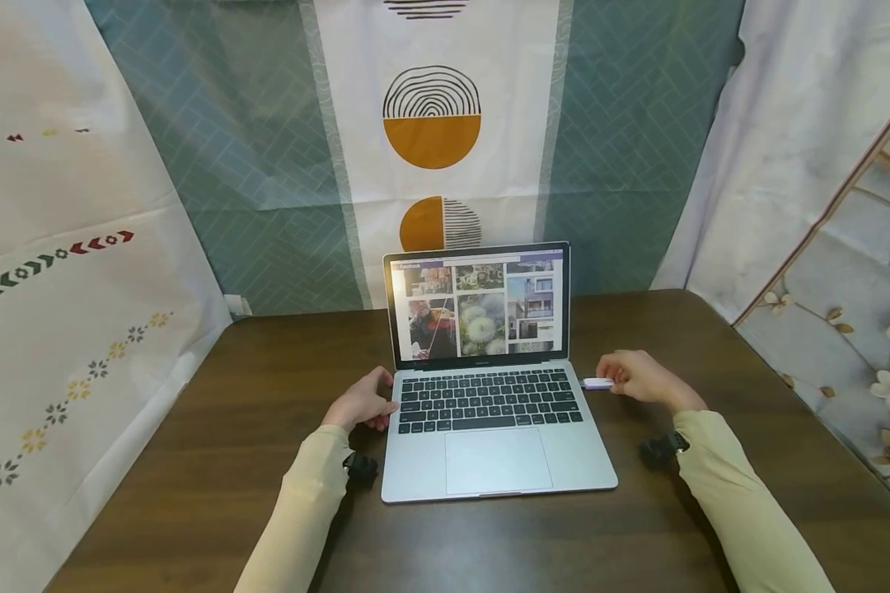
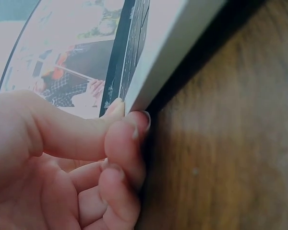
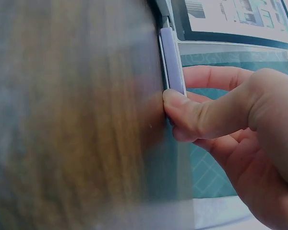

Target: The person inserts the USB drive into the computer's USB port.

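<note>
An open silver laptop (image 1: 498, 461) stands on the table, its lit screen (image 1: 482, 317) showing a page of photos. At its left edge my left hand (image 1: 362, 401) pinches the base, thumb on top and curled fingertips at the side, as the left wrist view shows close up. By the right side my right hand (image 1: 641, 379) pinches the outer end of a slim white and pale purple USB flash drive (image 3: 173, 60) between thumb and fingers. The drive's metal connector (image 3: 166, 22) points at the laptop's side and reaches right to it.
Dark brown wooden table (image 1: 267, 445) lies under everything. Patterned cloths hang behind it and at both sides, such as the green and white cloth (image 1: 267, 148) at the back. A small black wrist camera (image 1: 361, 468) sits on each wrist, close above the table.
</note>
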`<state>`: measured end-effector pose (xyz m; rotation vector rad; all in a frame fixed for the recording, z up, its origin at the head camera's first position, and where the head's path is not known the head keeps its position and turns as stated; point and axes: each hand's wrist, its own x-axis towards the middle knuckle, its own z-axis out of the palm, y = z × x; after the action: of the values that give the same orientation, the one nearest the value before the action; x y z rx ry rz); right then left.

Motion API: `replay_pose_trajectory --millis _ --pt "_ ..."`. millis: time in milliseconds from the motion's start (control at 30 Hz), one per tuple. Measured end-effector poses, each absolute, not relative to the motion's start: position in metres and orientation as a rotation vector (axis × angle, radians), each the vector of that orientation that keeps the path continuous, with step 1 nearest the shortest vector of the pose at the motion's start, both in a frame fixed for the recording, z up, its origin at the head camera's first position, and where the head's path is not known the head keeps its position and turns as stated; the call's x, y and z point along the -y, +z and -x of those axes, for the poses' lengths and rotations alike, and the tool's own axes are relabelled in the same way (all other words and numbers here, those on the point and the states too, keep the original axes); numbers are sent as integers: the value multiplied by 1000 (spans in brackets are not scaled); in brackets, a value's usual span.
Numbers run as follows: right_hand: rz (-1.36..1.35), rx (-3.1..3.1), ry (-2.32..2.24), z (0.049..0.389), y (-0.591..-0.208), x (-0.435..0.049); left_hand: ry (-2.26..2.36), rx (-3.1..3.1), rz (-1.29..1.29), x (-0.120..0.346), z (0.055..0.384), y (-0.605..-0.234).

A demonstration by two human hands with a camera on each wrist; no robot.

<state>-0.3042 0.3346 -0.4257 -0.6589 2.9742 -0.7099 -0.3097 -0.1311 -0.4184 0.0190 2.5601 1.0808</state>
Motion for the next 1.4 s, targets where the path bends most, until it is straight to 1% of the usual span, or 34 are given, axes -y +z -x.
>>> replay_pose_trajectory --millis 500,900,1167,1400 --pt "699 -2978 -718 303 -428 -332 1119 -2541 -30 132 307 -418" --pt "625 -2955 -645 308 -419 -326 1148 -2530 -42 142 309 -422" --pt "611 -2959 -637 315 -424 -332 1171 -2525 -35 139 308 -421" --pt "615 -2941 -669 310 -423 -338 1180 -2521 -40 135 308 -422"
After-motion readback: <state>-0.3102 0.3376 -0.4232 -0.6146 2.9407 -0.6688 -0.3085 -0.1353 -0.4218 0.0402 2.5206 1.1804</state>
